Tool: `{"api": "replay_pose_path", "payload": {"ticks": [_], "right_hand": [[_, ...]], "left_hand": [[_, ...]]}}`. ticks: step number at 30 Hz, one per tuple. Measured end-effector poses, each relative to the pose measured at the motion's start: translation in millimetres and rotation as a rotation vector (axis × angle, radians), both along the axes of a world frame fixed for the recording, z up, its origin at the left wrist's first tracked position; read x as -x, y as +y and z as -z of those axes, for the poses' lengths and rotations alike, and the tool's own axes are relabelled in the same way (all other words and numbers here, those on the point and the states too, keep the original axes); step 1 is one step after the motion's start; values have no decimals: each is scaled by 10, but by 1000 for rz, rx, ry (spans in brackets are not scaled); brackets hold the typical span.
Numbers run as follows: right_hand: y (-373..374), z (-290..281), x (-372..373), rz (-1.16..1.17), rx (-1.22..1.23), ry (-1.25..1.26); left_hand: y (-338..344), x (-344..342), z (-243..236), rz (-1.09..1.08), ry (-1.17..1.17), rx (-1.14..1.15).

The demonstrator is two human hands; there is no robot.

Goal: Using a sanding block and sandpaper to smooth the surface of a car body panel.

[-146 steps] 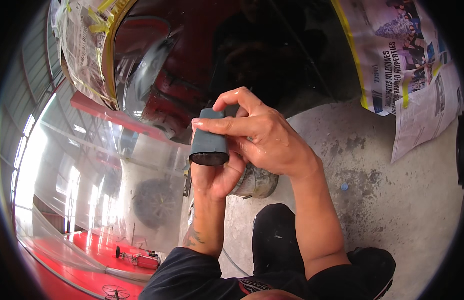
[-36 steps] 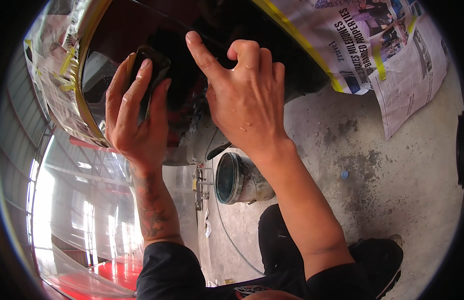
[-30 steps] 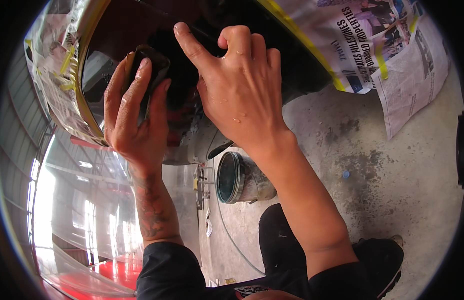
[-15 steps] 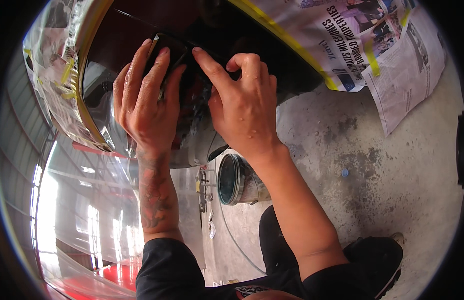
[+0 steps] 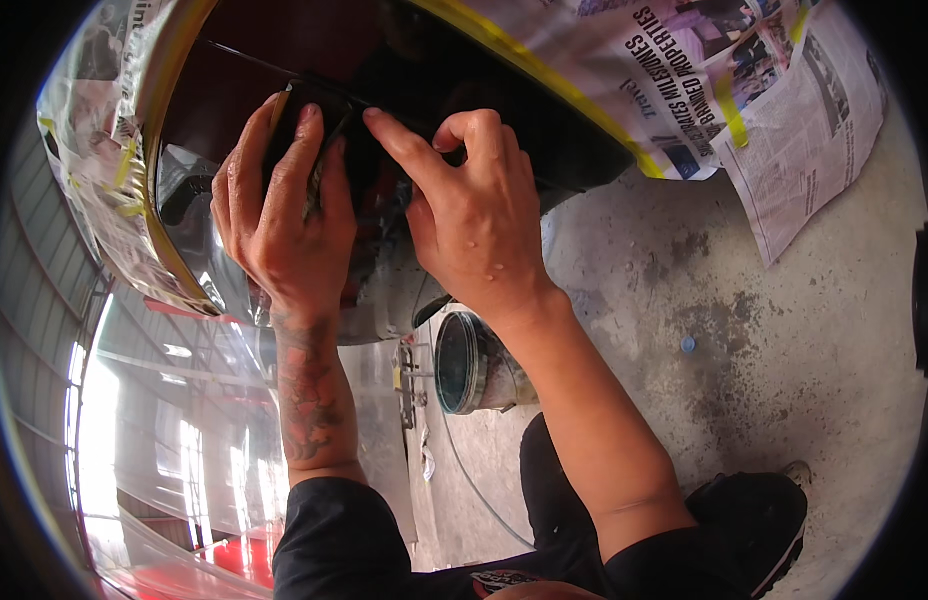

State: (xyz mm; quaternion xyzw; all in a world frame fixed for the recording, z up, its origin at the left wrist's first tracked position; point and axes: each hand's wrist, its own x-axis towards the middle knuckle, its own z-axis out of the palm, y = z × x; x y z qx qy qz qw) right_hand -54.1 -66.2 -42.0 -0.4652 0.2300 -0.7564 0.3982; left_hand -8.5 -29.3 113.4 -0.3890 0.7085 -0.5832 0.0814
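Note:
My left hand [image 5: 284,225] lies over a dark folded sheet that looks like sandpaper [image 5: 284,130], its pale edge showing beside the fingertips. The hand presses the sheet against a glossy black car panel [image 5: 544,130]. Its fingers are wet, and the thumb is bent in along the sheet's right side. Close on the right, my right hand [image 5: 479,225] touches the panel with its stretched index fingertip. The other right fingers are curled, with nothing visible in them. A thin seam line crosses the panel just beyond both hands.
Newspaper [image 5: 684,110] edged with yellow tape [image 5: 554,85] covers the panel's right side. Plastic-covered masking [image 5: 89,190] borders the left. Below the panel stands a dirty bucket [image 5: 459,365] on the stained concrete floor [image 5: 644,400]. A thin hose [image 5: 474,480] runs past it; a blue cap [image 5: 688,344] lies rightward.
Both hands have shifted slightly left and nearer, the left one still with the sandpaper beneath its fingers. The panel and newspaper have also moved slightly left in view.

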Motion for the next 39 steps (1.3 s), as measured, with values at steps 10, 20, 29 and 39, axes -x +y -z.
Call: {"api": "replay_pose_path", "payload": {"ticks": [10,20,29,39], "right_hand": [[17,-54,36,-39,-4,-11],[-99,-74,230,-399,73,-476],[-68,-154,346,-809,172,-690],[-48,-217,374,-716,200,-682]], "left_hand": [[-19,40,-74,53,28,5],[298,140,76,32,594,-156],[506,148,-46,27,1481,-431],[545,200,-57,38,1496,-404]]}}
